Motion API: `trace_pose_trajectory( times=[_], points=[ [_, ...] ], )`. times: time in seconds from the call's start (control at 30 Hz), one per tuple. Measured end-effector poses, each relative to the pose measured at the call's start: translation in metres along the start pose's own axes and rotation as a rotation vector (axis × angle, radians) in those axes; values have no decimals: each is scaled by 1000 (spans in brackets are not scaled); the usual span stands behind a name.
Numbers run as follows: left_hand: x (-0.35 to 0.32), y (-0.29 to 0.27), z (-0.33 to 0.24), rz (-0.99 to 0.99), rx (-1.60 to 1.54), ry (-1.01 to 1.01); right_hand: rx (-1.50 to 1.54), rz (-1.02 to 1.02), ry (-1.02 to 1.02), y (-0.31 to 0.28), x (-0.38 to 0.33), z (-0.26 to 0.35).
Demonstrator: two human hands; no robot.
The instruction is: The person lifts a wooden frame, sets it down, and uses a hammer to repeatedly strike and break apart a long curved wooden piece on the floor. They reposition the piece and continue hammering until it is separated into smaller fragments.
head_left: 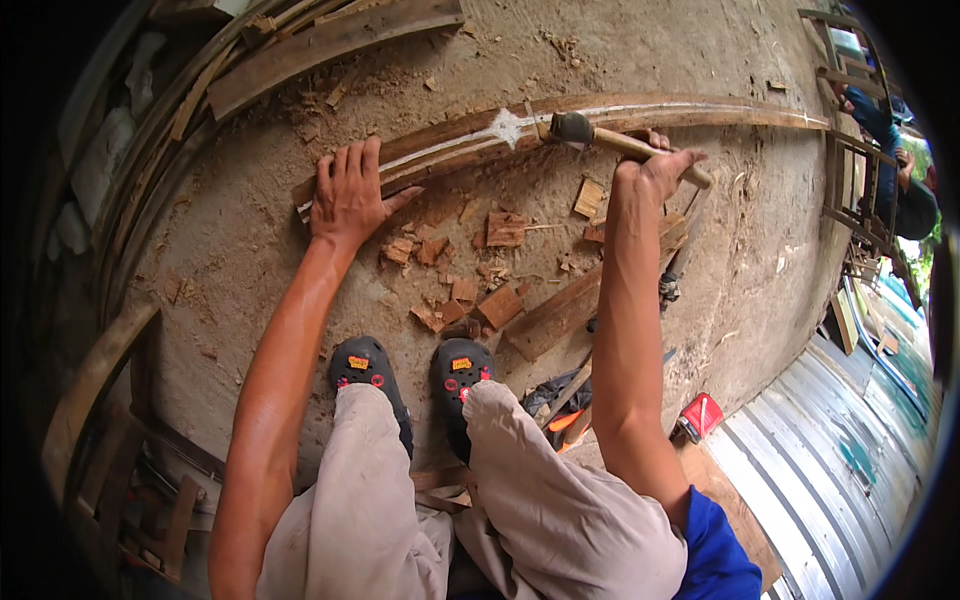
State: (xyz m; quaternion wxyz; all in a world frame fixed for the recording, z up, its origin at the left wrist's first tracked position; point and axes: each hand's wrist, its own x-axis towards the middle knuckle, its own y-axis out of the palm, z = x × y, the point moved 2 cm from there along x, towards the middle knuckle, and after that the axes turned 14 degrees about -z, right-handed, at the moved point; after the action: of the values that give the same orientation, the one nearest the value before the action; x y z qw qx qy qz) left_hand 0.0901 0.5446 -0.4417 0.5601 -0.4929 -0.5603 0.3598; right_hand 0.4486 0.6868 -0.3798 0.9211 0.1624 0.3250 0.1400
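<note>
A long, curved wooden beam (440, 150) lies across the ground, with a white line along it and a white star-shaped patch near its middle. Over its left end, my left hand (345, 195) grips the wood, fingers across the top and thumb at the near side. My right hand (650, 170) is closed around the wooden handle of an adze-like tool (610, 140). The tool's dark head is at the beam, just right of the white patch; whether it touches the wood, I cannot tell.
Several wood chips (505, 229) litter the ground before my dark clogs (462, 385). Another timber piece (555, 315) lies near my right forearm. Curved planks (330, 55) are stacked at far left. A red can (700, 417) stands by corrugated metal sheeting (800, 450); a person (895, 180) is at far right.
</note>
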Motion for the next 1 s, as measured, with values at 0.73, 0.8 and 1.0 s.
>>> trace_pose_trajectory(
  times=[0.73, 0.8, 1.0],
  points=[
    [4, -1, 3, 95, -41, -5, -187, 232, -297, 28, -22, 7],
    [5, -1, 4, 127, -46, -18, -266, 91, -364, 29, -28, 1],
    [2, 3, 3, 12, -39, -1, -200, 358, -112, 26, -54, 10]
  ],
)
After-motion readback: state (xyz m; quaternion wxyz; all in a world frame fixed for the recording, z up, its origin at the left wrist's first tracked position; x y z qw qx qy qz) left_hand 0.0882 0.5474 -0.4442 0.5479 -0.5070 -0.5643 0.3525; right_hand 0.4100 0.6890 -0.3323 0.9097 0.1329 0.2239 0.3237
